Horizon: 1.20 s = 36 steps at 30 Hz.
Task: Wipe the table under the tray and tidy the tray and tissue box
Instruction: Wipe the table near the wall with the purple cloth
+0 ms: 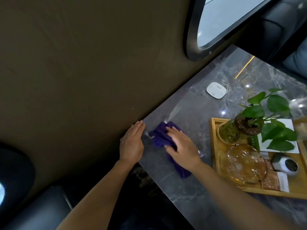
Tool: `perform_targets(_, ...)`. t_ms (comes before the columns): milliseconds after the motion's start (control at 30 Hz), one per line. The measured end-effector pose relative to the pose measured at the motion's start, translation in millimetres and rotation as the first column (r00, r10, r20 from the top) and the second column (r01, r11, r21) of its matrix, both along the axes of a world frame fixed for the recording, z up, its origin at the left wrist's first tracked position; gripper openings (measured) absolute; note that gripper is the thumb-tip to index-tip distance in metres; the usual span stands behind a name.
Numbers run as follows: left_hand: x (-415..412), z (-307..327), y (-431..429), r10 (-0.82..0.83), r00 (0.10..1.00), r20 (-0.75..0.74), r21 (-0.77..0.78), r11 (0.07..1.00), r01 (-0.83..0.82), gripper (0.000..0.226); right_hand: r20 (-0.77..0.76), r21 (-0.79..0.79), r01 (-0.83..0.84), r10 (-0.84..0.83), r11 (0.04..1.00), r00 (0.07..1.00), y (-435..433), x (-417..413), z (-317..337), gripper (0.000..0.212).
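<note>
The grey marbled stone bench point(207, 130) carries a rectangular wooden tray point(214, 156), loaded with a glass plant vase and teapot: heavy, fragile, best lifted by both side rims. Left of the tray, the soft purple cloth point(159, 138) lies under the flat, pressing right hand point(181, 146); the left hand point(132, 143) rests open at the bench edge, holding nothing.

Landmark: tray point(214, 146), which sat on the tabletop point(191, 188). In the tray: plant jar point(232, 131) at the far left corner, glass teapot point(244, 165) just nearer than it, small cube point(285, 163) right of the teapot. Cloth point(162, 138) lay left of the tray, apart from it, right hand point(181, 146) flat on it. Left hand point(132, 143) rested further left, at the tabletop edge. Flat pad point(216, 90) lay beyond the tray.
</note>
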<state>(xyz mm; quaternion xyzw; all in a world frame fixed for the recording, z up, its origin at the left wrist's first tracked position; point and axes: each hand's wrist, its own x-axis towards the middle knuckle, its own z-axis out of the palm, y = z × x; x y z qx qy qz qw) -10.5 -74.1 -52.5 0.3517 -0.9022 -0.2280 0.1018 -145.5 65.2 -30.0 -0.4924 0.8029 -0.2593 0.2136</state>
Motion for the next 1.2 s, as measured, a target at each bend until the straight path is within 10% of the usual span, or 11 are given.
perform_targets(467,2,8,-9,0.02,0.999,-0.026,0.243,0.97,-0.013,0.047,-0.043,-0.152,-0.166,0.162,0.974,0.986,17,77,-5,0.044)
perform_targets(867,2,12,-15,0.004,1.0,-0.01,0.364,0.931,0.0,0.045,0.673,0.008,-0.241,0.173,0.971,0.72,12,71,26,0.051)
perform_targets(1200,2,8,-14,0.025,0.999,-0.022,0.307,0.952,-0.017,0.044,0.16,0.115,0.071,-0.089,0.991,0.983,-30,-76,55,0.059)
